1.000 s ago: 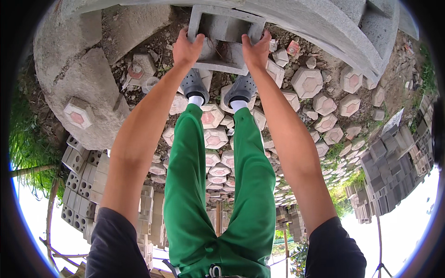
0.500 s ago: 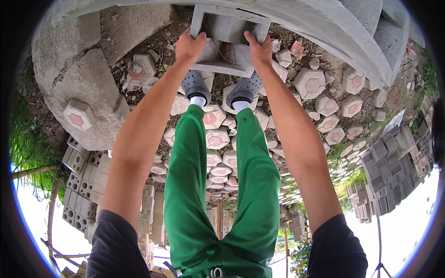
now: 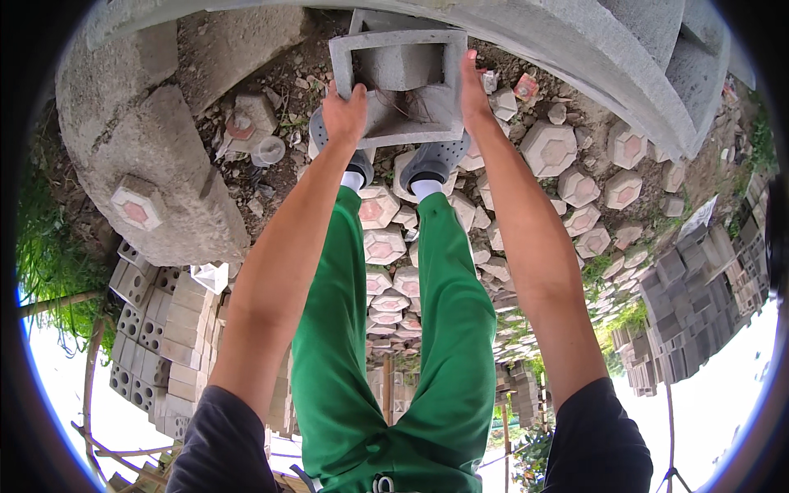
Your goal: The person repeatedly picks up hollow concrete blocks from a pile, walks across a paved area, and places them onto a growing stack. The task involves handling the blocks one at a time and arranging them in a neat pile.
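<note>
A grey concrete block [image 3: 452, 115] with hollow, open compartments is held between my two hands, just above my clog-covered feet. My left hand [image 3: 345, 117] grips its left side, thumb over the rim and the other fingers mostly hidden. Against the right side presses my right hand [image 3: 473, 92], its thumb tip pointing up along the edge. Some dry roots or twigs [image 3: 403, 100] lie inside the block. Right behind it shows the edge of another grey concrete piece [image 3: 394, 20], largely covered by the block.
A large curved concrete form [image 3: 625, 74] arches across the far side. Rough concrete slabs [image 3: 156, 156] lie at left, near a clear plastic cup [image 3: 268, 150]. Hexagonal pavers [image 3: 549, 149] cover the uneven ground. Stacked bricks [image 3: 152, 329] and grey blocks [image 3: 690, 287] stand at the sides.
The block has come slightly toward me and left, uncovering the concrete piece behind it. My right thumb has left the inner rim and now lies along the outer side.
</note>
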`<state>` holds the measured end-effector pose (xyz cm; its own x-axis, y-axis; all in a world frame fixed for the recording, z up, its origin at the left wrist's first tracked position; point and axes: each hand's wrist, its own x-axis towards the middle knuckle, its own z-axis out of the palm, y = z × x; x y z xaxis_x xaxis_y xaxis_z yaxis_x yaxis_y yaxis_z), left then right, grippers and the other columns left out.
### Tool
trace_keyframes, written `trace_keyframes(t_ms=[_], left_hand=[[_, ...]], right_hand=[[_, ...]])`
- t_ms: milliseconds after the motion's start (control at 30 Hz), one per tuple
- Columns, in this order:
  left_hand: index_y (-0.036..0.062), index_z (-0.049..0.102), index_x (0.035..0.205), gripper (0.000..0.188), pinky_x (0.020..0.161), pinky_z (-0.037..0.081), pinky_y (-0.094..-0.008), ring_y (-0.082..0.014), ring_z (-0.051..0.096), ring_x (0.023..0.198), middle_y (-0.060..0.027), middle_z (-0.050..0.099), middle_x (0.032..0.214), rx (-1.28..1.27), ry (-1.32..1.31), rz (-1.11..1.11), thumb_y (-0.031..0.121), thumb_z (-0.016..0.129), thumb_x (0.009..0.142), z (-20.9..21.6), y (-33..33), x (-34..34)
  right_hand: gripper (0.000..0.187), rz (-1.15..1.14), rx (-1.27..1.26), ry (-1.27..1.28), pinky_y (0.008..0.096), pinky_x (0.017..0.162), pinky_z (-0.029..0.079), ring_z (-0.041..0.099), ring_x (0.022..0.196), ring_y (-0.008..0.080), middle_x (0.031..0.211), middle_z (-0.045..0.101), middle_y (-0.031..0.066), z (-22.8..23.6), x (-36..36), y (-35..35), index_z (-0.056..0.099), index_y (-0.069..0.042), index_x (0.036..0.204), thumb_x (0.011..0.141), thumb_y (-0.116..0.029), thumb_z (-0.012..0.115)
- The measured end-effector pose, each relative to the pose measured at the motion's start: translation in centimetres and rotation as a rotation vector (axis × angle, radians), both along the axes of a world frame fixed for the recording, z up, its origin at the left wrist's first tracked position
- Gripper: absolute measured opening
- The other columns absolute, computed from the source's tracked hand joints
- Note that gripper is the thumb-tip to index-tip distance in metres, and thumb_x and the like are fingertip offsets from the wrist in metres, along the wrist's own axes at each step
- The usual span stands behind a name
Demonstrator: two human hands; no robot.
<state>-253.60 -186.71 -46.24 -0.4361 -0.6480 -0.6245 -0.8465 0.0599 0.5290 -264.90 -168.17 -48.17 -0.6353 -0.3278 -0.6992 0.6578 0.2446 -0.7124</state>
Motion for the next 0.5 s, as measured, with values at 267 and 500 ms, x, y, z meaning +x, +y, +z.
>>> trace_keyframes(t_ms=[267, 500], left_hand=[[-0.0056, 0.05, 0.123, 0.05, 0.094, 0.041, -0.0349, -0.0278, 0.058, 0.106, -0.0198, 0.061, 0.116, 0.184, 0.152, 0.235, 0.027, 0.06, 0.086, 1.5, 2.9, 2.0], [-0.0049, 0.039, 0.137, 0.08, 0.105, 0.031, -0.0359, -0.0265, 0.045, 0.122, -0.0176, 0.047, 0.134, 0.306, 0.276, 0.457, 0.059, 0.047, 0.089, -1.1, -1.8, 0.9]], right_hand=[[0.104, 0.023, -0.082, -0.402, 0.0418, 0.109, 0.027, 0.035, 0.132, 0.029, 0.144, 0.037, 0.0171, -1.5, -1.3, 1.2, 0.032, -0.006, 0.144, 0.076, -0.085, 0.034], [0.101, -0.102, 0.092, -0.47, 0.0419, 0.107, 0.033, 0.041, 0.129, 0.0269, 0.141, 0.044, 0.0143, -3.1, -0.7, 2.6, 0.039, -0.008, 0.141, 0.077, -0.085, 0.03]])
